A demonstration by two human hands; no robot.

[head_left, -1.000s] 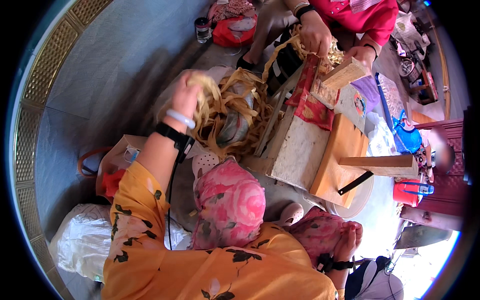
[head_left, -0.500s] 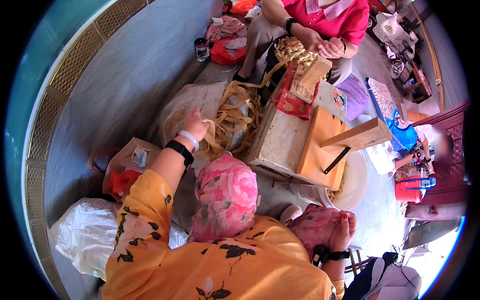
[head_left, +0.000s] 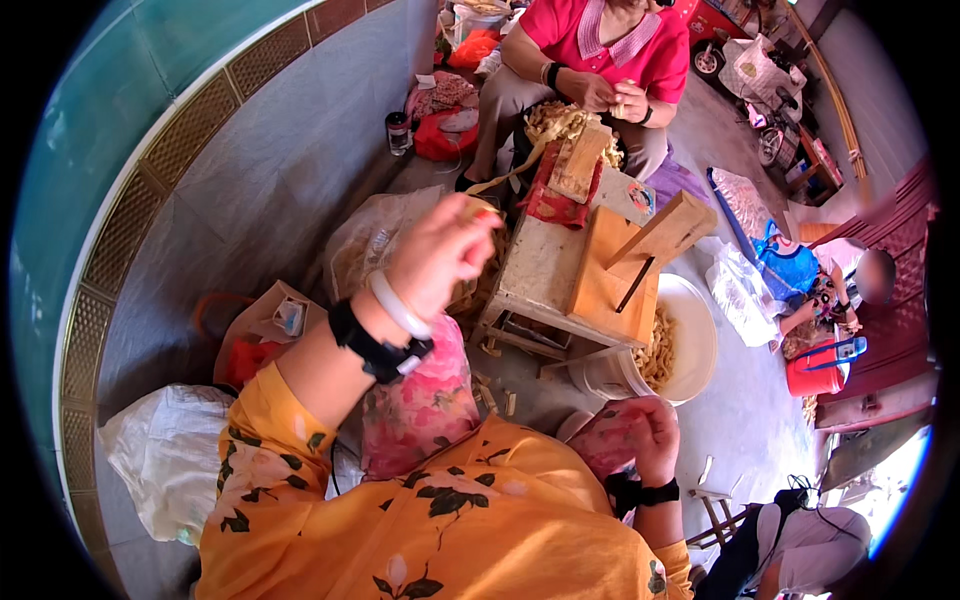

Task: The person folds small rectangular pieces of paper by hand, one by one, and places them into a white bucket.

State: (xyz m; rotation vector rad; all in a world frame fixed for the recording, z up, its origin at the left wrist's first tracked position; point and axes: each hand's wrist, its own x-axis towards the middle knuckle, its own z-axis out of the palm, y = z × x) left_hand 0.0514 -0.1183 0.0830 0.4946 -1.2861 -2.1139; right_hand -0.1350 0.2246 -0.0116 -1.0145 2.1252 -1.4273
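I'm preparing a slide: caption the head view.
Left hand hovers near a worn bench, right hand by the pink-clad knee, tan pieces in a white bucket.

The left hand (head_left: 443, 252) has risen, now hiding most tan strips (head_left: 484, 282).

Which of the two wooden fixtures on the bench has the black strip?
The orange-brown board with the slanted post, nearer the white bucket; the other fixture, on red cloth, shows none.

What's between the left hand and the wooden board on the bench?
In the head view, the pale bench top, bare along that stretch, shows between the left hand and the wooden board; the hand's height is unclear.
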